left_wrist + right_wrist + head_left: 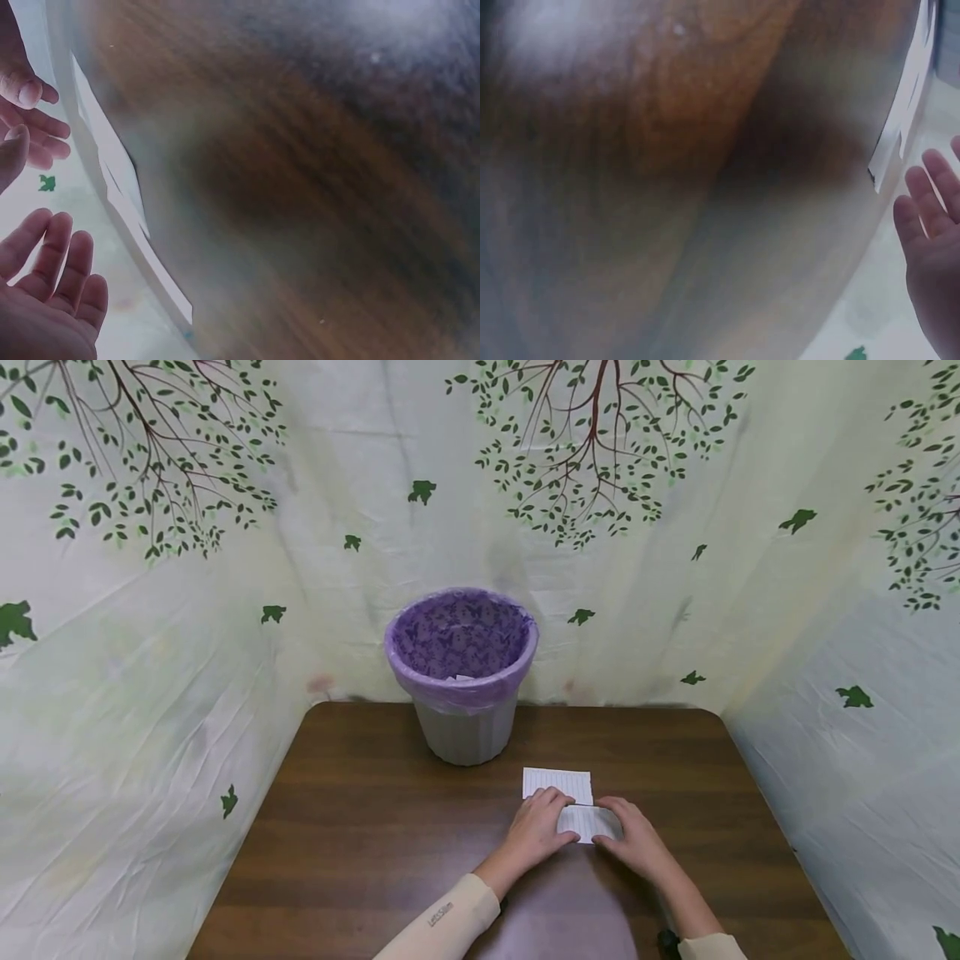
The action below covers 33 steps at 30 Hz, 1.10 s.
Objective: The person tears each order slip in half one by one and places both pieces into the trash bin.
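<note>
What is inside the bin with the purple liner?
Inside the bin, the patterned purple liner is visible, and a bit of something white shows just above the near rim. That near side covers the bottom, so anything else lying there cannot be seen.

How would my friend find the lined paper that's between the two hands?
On the brown table, find the bin with the purple liner, then look below and right of it in the head view. The lined paper is between the left hand and right hand. It's farther from the bin than the other lined paper.
</note>
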Each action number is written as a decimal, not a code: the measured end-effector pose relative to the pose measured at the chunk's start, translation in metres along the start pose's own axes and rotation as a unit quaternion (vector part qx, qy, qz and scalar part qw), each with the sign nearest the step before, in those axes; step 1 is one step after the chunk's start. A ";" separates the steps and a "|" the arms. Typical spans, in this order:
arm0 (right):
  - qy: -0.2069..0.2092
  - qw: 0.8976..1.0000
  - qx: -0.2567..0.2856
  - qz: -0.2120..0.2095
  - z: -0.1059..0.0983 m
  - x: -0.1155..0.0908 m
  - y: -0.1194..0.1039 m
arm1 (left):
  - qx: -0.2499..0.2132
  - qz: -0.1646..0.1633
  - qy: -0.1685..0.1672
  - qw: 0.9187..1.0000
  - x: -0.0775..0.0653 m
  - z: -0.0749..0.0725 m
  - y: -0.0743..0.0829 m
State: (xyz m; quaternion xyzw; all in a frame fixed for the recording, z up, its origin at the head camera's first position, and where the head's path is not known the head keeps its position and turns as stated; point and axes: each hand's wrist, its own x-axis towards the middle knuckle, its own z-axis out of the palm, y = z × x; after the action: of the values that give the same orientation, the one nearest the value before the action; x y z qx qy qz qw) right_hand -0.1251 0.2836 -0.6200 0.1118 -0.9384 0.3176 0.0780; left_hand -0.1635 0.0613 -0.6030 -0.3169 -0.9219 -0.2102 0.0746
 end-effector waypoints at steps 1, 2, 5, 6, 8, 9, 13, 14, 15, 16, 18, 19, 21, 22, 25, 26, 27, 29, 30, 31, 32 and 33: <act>-0.001 1.000 -0.004 -0.002 0.001 0.000 0.000 | 0.001 0.000 0.001 1.000 0.000 0.001 0.000; -0.002 1.000 -0.007 -0.003 0.002 0.000 0.000 | 0.003 0.000 0.002 1.000 0.000 0.003 -0.001; -0.003 1.000 -0.025 -0.010 0.006 0.001 0.000 | 0.008 -0.007 0.001 1.000 0.001 0.007 -0.002; -0.003 0.999 -0.032 -0.014 0.007 0.002 0.000 | 0.009 -0.011 -0.001 1.000 0.001 0.008 -0.002; -0.002 0.999 -0.041 -0.018 0.010 0.002 0.000 | 0.010 -0.018 -0.002 1.000 0.003 0.011 -0.002; -0.001 0.999 -0.047 -0.020 0.011 0.003 0.000 | 0.009 -0.021 -0.003 1.000 0.004 0.013 -0.002; -0.002 0.998 -0.058 -0.021 0.016 0.002 0.001 | 0.008 -0.033 -0.009 0.999 0.006 0.020 0.001; -0.002 0.998 -0.060 -0.020 0.017 0.002 0.001 | 0.009 -0.037 -0.012 0.999 0.006 0.022 0.001; -0.002 0.998 -0.063 -0.021 0.018 0.002 0.002 | 0.009 -0.041 -0.013 0.999 0.006 0.023 0.002; -0.002 0.998 -0.064 -0.022 0.019 0.002 0.002 | 0.010 -0.045 -0.013 0.999 0.006 0.024 0.002; 0.000 0.998 -0.065 -0.025 0.020 0.002 0.001 | 0.009 -0.053 -0.011 0.999 0.006 0.025 0.003; 0.003 0.997 -0.066 -0.027 0.020 0.002 0.001 | 0.009 -0.055 -0.011 0.998 0.006 0.025 0.003; 0.006 0.997 -0.068 -0.030 0.021 0.002 0.001 | 0.008 -0.058 -0.011 0.998 0.005 0.026 0.004; 0.008 0.997 -0.069 -0.032 0.021 0.003 0.001 | 0.008 -0.059 -0.012 0.998 0.005 0.026 0.004; 0.015 0.996 -0.079 -0.035 0.021 0.003 0.000 | 0.009 -0.057 -0.017 0.998 0.005 0.027 0.003; 0.015 0.996 -0.079 -0.035 0.021 0.003 -0.001 | 0.009 -0.055 -0.018 0.998 0.006 0.028 0.003; 0.017 0.996 -0.079 -0.035 0.022 0.003 -0.001 | 0.010 -0.054 -0.018 0.998 0.006 0.028 0.003; 0.018 0.996 -0.079 -0.034 0.021 0.003 -0.002 | 0.012 -0.051 -0.020 0.998 0.006 0.029 0.003; 0.018 0.996 -0.079 -0.034 0.021 0.003 -0.003 | 0.012 -0.051 -0.021 0.998 0.007 0.029 0.003; 0.018 0.996 -0.077 -0.033 0.021 0.004 -0.003 | 0.013 -0.051 -0.023 0.998 0.007 0.029 0.003; 0.018 0.996 -0.077 -0.032 0.021 0.004 -0.004 | 0.013 -0.052 -0.024 0.998 0.007 0.029 0.003; 0.018 0.996 -0.079 -0.032 0.021 0.004 -0.004 | 0.014 -0.053 -0.026 0.998 0.007 0.029 0.004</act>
State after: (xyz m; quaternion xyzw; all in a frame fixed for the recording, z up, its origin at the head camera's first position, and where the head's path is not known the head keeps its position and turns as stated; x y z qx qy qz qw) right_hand -0.1292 0.2668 -0.6334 0.1299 -0.9548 0.2421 0.1136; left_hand -0.1669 0.0801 -0.6257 -0.2720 -0.9418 -0.1927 0.0433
